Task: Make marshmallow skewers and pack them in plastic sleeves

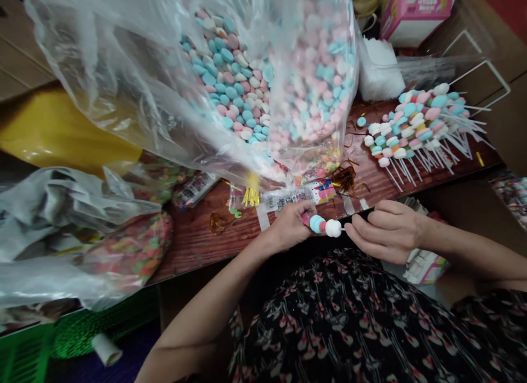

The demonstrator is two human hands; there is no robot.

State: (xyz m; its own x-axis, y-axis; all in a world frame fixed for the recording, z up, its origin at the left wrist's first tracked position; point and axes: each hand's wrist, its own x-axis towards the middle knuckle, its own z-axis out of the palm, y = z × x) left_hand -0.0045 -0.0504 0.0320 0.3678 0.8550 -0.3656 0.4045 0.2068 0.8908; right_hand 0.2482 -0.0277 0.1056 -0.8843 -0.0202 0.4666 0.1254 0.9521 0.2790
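Observation:
A candy skewer (325,226) with blue, red and white pieces on a thin white stick is held level between my hands, over the table's front edge. My left hand (290,225) is closed around its left end, where a bit of pink shows at the fingers. On the other side my right hand (387,232) pinches the bare stick just right of the white pieces. Behind them stands a large clear plastic bag (304,97) full of pink, blue and white candies (236,92). Finished-looking candy skewers (415,125) lie piled at the right.
Another plastic bag (123,240) with red, orange and green pieces lies at the left. Gold twist ties (251,196) and printed packets (288,197) rest on the wooden table (197,246). A pink box (418,12) stands at the back right.

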